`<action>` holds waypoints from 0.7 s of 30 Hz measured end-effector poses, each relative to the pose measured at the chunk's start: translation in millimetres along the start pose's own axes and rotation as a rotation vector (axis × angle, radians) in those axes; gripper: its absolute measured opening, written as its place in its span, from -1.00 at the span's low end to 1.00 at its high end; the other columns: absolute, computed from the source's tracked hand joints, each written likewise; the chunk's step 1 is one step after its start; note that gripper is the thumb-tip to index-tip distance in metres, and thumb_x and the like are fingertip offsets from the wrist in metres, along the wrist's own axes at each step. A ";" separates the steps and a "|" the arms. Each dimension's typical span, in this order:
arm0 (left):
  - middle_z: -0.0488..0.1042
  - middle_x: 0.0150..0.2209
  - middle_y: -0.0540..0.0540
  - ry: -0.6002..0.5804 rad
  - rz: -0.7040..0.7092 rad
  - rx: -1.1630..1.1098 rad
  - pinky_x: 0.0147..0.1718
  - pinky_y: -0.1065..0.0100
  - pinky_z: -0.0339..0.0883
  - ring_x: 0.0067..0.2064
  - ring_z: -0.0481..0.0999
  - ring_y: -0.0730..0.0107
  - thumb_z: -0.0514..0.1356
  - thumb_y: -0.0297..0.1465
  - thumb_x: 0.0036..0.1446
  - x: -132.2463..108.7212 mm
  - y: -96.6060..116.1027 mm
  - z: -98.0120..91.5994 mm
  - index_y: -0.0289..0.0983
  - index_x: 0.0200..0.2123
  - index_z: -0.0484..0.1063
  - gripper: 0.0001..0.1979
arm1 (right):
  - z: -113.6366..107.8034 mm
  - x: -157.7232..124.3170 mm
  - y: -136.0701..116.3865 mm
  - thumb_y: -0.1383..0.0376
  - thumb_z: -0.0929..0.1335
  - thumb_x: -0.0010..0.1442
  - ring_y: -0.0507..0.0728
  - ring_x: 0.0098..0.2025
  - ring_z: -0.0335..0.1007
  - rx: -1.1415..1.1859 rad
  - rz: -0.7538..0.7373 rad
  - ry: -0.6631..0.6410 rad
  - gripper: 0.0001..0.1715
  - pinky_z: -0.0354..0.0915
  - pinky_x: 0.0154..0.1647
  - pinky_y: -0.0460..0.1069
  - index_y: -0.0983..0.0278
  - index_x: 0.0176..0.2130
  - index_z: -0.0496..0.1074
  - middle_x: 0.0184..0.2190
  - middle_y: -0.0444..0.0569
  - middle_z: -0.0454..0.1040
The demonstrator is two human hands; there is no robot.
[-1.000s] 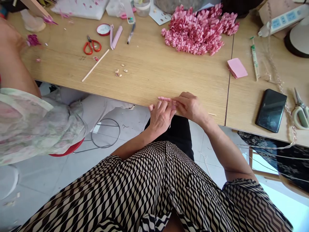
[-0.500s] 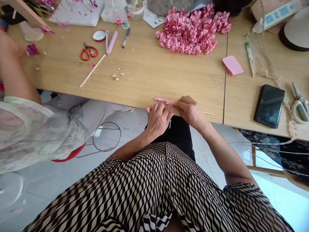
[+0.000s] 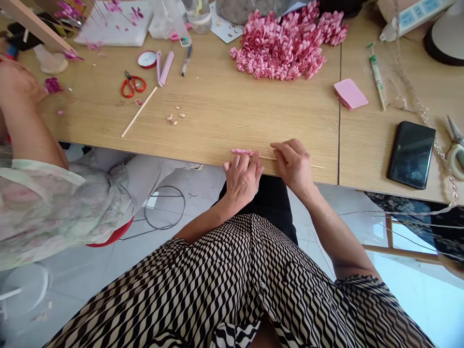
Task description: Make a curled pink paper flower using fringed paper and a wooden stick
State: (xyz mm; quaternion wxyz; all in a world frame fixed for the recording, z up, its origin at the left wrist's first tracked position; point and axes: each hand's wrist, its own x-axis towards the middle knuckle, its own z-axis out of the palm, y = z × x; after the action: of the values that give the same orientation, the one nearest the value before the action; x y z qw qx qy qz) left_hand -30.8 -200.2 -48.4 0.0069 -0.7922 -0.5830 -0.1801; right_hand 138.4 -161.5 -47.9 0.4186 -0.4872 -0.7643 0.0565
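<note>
At the table's front edge lies a thin wooden stick (image 3: 267,158) with a pink curled strip (image 3: 242,152), which looks like paper, wrapped round its left end. My left hand (image 3: 242,180) presses its fingertips down on the strip and stick, holding them against the tabletop. To its right, my right hand (image 3: 295,162) hovers over the stick, index finger stretched left and thumb apart from it. Nothing shows between those fingers. The stick passes under that hand and reappears on its right side.
Pink curled strips (image 3: 279,46) are heaped at the back. A pink paper stack (image 3: 351,94) and black phone (image 3: 411,154) lie right. Red-handled scissors (image 3: 132,84), another stick (image 3: 139,112) and several small bits (image 3: 176,116) lie left. A co-worker's arm (image 3: 29,111) rests far left.
My right hand has come away from the left hand and shifted right, its fingers opening off the strip. More bare stick shows between my hands. My left hand keeps to the strip.
</note>
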 end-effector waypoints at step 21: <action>0.46 -0.11 -0.23 -0.004 -0.018 -0.056 -0.07 0.09 0.11 -0.04 0.39 0.08 -0.18 -0.14 0.40 2.1 -1.7 2.5 -0.21 0.20 0.31 -0.49 | -1.3 1.3 -1.1 0.32 0.23 0.31 0.13 -0.21 0.42 0.024 0.082 0.006 -0.74 0.37 -0.21 0.08 0.23 -0.13 0.49 -0.26 0.02 0.48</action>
State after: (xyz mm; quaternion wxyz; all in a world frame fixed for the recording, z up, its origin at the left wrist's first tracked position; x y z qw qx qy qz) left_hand -31.1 -197.2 -50.4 -0.0180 -0.7872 -0.5850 -0.1945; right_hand 138.4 -161.4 -45.7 0.4241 -0.5133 -0.7417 0.0813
